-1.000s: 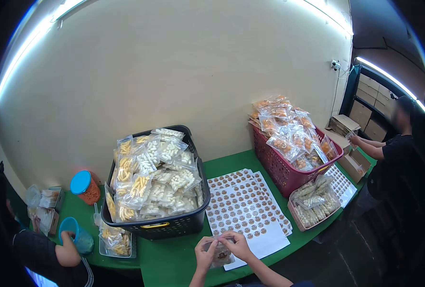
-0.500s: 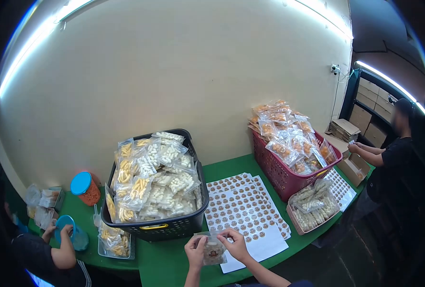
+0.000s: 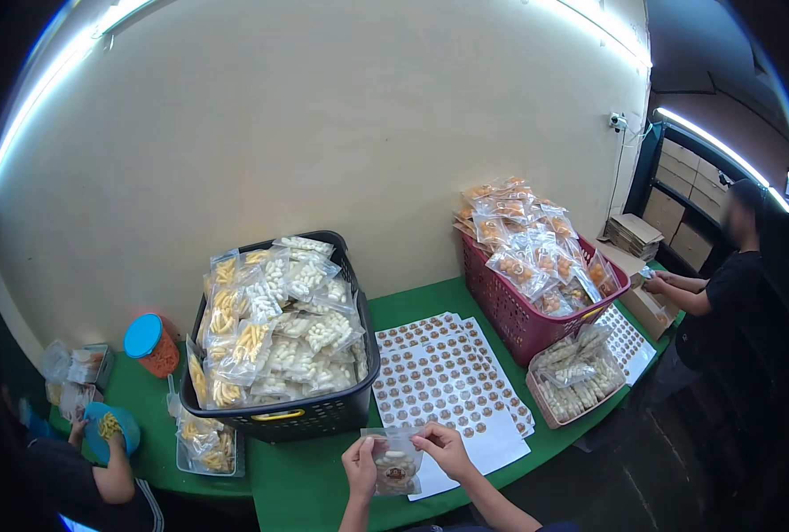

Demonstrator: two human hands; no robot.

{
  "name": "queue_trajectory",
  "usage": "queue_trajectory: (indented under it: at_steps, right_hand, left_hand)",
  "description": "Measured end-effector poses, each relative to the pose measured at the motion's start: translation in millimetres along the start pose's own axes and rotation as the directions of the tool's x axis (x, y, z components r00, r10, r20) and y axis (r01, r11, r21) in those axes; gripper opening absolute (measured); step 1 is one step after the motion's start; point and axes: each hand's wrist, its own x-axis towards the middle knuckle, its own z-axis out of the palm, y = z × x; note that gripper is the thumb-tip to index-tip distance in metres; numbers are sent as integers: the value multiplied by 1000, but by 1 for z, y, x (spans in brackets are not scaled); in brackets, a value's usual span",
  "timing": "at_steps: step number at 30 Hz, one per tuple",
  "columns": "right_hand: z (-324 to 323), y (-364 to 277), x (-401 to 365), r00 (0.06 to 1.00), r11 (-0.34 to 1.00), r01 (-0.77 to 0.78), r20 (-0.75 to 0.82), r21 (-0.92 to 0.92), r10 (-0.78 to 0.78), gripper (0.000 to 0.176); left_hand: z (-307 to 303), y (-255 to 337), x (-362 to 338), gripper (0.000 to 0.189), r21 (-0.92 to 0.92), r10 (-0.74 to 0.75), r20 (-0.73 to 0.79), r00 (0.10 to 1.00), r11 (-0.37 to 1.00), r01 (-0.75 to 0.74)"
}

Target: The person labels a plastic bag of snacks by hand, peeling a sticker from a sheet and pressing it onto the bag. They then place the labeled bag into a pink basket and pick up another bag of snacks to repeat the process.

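Between my two hands hangs a clear plastic bag [image 3: 396, 470] of pale snacks with a round brown sticker on its front. My left hand [image 3: 360, 470] pinches the bag's upper left side, and my right hand [image 3: 444, 452] pinches the upper right corner. Just behind and to the right lie sheets of round brown stickers [image 3: 439, 377], the top one partly bare white near my right hand. Left of them stands a black basket [image 3: 279, 430] heaped with bags of white and yellow snacks [image 3: 297, 319].
A maroon basket [image 3: 523, 324] piled with orange snack bags stands back right, beside a small pink basket [image 3: 580, 390] of bags. A blue-lidded jar [image 3: 153, 346] and a small tray [image 3: 212, 448] are left. One co-worker handles a blue bucket [image 3: 115, 426]; another stands right [image 3: 740, 293].
My view has shifted slightly. The bag between my hands has turned, showing its pale contents and sticker more clearly. At left, the co-worker's bucket has tipped, exposing yellow snacks inside.
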Motion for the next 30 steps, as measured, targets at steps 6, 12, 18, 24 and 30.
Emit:
queue_trajectory:
  at_steps: [6,12,18,24,30]
  right_hand:
    - [-1,4,-3,981,998,-66,-184,-5,64,5]
    - [18,12,-5,990,995,67,-116,-78,-76,16]
    - [39,1,-15,967,864,251,74,-436,-243,40]
    - [11,4,-25,975,996,-59,-219,-73,42,25]
    - [1,4,-27,992,998,-58,-110,15,59,7]
  left_hand:
    - [-6,-10,-4,21,23,105,137,985,994,-109]
    - [-2,-1,-31,51,444,213,262,941,839,-313]
    - [-11,-21,-13,17,352,195,75,978,913,-209]
    - [-11,-31,-15,13,275,152,279,948,933,-231]
    - [2,-33,-15,11,163,53,249,967,982,-96]
